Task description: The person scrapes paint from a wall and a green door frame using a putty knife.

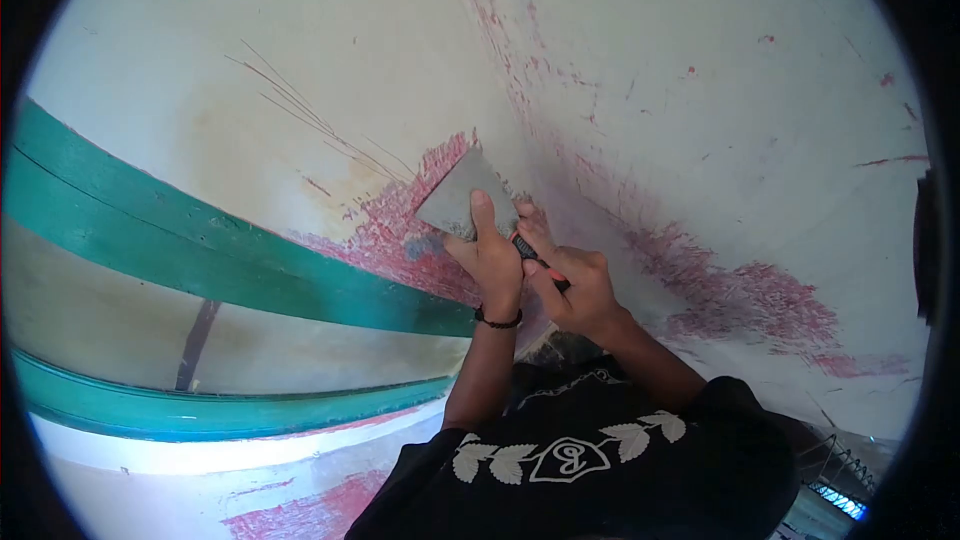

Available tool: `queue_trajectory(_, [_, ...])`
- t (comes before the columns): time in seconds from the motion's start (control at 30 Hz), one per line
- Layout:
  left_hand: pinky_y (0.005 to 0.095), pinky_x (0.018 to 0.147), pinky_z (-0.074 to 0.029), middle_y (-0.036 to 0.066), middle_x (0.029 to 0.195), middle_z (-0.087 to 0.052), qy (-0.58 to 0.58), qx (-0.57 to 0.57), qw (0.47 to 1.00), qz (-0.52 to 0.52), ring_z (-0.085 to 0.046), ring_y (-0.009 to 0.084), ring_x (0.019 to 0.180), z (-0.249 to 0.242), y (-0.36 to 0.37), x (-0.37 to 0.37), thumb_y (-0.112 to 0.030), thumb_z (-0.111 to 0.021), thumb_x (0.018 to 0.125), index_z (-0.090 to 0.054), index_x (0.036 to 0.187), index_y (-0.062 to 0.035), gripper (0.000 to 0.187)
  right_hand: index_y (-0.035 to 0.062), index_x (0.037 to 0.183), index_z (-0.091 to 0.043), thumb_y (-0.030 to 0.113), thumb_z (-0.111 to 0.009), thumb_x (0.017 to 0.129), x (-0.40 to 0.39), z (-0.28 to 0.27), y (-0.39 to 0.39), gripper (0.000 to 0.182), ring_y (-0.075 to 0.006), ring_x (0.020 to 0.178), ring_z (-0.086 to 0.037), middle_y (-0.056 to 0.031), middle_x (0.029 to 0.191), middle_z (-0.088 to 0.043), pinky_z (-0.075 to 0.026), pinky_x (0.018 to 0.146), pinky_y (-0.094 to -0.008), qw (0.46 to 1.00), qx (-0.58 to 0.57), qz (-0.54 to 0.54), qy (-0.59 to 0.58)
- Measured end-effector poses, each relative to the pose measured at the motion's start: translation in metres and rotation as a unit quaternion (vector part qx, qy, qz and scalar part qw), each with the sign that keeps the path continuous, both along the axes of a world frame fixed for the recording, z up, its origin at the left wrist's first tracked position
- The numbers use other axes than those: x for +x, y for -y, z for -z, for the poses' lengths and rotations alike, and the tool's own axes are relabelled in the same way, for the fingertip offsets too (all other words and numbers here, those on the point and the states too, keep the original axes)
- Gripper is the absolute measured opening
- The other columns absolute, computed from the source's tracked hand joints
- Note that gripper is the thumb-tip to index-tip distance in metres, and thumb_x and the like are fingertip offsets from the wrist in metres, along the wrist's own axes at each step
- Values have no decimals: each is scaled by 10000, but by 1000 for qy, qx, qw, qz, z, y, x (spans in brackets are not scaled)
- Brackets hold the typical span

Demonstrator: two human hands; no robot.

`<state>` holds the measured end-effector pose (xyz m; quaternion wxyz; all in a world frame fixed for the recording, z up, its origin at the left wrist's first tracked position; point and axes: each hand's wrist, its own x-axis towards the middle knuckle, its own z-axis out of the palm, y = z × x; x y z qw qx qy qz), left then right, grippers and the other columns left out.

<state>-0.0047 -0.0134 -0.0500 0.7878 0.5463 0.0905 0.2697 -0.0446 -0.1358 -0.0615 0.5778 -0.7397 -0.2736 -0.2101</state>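
A grey, flat-bladed scraper [462, 190] lies against the wall beside a patch of exposed pink-red paint [390, 220]. My left hand [490, 258], with a dark bracelet at the wrist, presses on the blade, its fingers partly hidden by the hand and blade. The black and orange handle [540, 262] runs down to the right from the blade. Around this handle my right hand [575, 285] is closed. Grey crumbly material sits along the blade's edges.
Pale walls [700, 20] meet at a corner near the hands. Two green bands [150, 215] cross the left side. Another scraped reddish patch [750, 305] is at right. A coiled wire [850, 465] shows at lower right.
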Motion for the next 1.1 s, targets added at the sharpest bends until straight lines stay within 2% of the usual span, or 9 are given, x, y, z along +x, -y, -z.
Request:
queue_trajectory(0.1, [314, 541, -504, 147, 758, -673, 63, 0, 997, -53, -637, 194, 622, -2, 5, 13, -270, -616, 997, -602, 981, 46, 317, -1, 1324, -621, 73, -666, 890, 6, 5, -10, 442, -295, 569, -663, -193, 690, -650, -519, 560, -361, 999, 41, 1, 23])
queue_trajectory(0.4, [318, 643, -524, 116, 882, -695, 9, -5, 999, 32, -646, 166, 723, -38, 3, 6, -209, -610, 1008, -648, 985, 86, 299, 3, 1336, -615, 82, -670, 896, 13, -9, -11, 451, -253, 541, -634, -183, 671, -635, -504, 553, -360, 999, 18, 23, 43])
queue_trajectory(0.5, [318, 604, -522, 106, 811, -693, 40, 15, 998, 42, -647, 167, 666, -42, 5, 11, -214, -596, 1015, -656, 948, 88, 316, 1, 1340, -612, 75, -665, 895, 17, -20, -3, 454, -249, 574, -652, -185, 692, -643, -514, 574, -343, 999, 19, 13, 26])
queue_trajectory(0.6, [311, 574, -518, 95, 758, -689, 100, -16, 992, -79, -647, 167, 621, -16, 13, 12, -229, -590, 1020, -663, 903, 77, 335, -20, 1356, -588, 71, -646, 904, 5, -8, 1, 464, -226, 673, -687, -208, 815, -689, -530, 660, -322, 999, 21, -24, 19])
queue_trajectory(0.73, [307, 571, -517, 98, 770, -691, 58, 10, 998, 8, -650, 164, 633, -40, 7, 3, -218, -589, 1018, -660, 902, 77, 324, -48, 1394, -541, 101, -597, 945, 22, 7, -9, 477, -114, 629, -575, -97, 755, -674, -476, 638, -272, 992, 91, -71, 50])
queue_trajectory(0.8, [305, 565, -518, 107, 762, -689, 64, 35, 997, -1, -650, 161, 633, -51, 6, 13, -208, -584, 1020, -661, 893, 76, 321, -60, 1406, -521, 116, -595, 947, 24, -9, -4, 497, -120, 696, -608, -109, 839, -685, -485, 689, -277, 991, 89, -101, -16])
queue_trajectory(0.93, [314, 570, -545, 158, 828, -699, 55, 3, 998, 7, -665, 191, 640, -41, 8, 8, -218, -570, 1027, -619, 1025, 104, 325, -59, 1419, -499, 81, -599, 931, 19, -12, 8, 518, -149, 877, -663, -232, 1162, -689, -501, 845, -293, 987, 76, -129, -51])
queue_trajectory(1.03, [327, 574, -566, 201, 906, -701, 81, -31, 996, 26, -676, 222, 644, -31, 9, 10, -226, -559, 1033, -564, 1148, 116, 361, -60, 1428, -486, 89, -598, 931, 25, 3, 7, 530, -123, 804, -632, -204, 1095, -703, -492, 806, -265, 990, 60, -129, 0])
queue_trajectory(1.1, [334, 573, -575, 231, 961, -700, 76, -32, 996, 39, -680, 242, 641, -32, 9, 10, -225, -553, 1035, -523, 1216, 119, 390, -57, 1431, -485, 92, -596, 929, 20, -5, 12, 535, -115, 749, -615, -180, 1017, -713, -489, 767, -256, 976, 68, -173, -110])
